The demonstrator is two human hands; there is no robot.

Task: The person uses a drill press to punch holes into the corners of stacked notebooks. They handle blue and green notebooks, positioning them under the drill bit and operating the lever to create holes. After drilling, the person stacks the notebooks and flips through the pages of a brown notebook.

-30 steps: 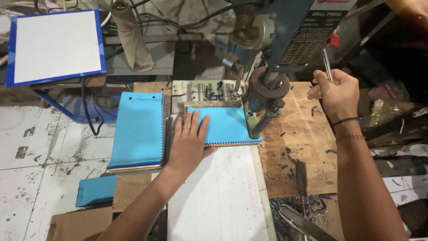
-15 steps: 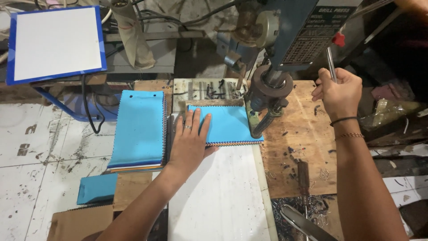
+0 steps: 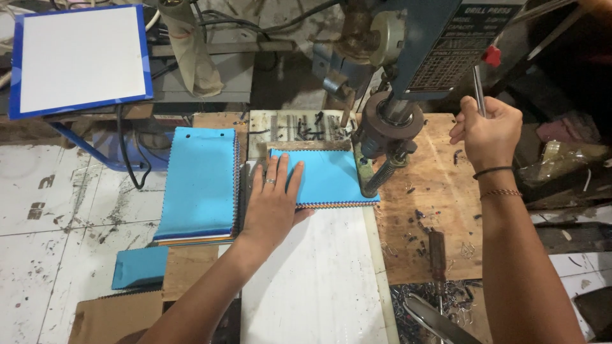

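Note:
My left hand (image 3: 273, 199) lies flat, fingers spread, on the left part of a stack of light blue fabric swatches (image 3: 331, 178) with zigzag edges. That stack rests on a white board (image 3: 319, 280) under the spindle of a blue drill press (image 3: 408, 70). The drill chuck (image 3: 386, 150) comes down at the stack's right edge. My right hand (image 3: 486, 132) is closed around the press's thin metal feed lever (image 3: 477, 89), to the right of the machine. Dark bands circle that wrist.
A second, taller pile of blue swatches (image 3: 201, 185) with punched holes sits left of my hand. A smaller blue piece (image 3: 139, 266) and cardboard (image 3: 115, 317) lie lower left. A blue-framed white board (image 3: 80, 58) stands at top left. Metal shavings litter the wooden table (image 3: 433, 210).
My right hand has shifted slightly on the lever and the chuck sits lower at the stack's edge. The left hand stays pressed on the swatches.

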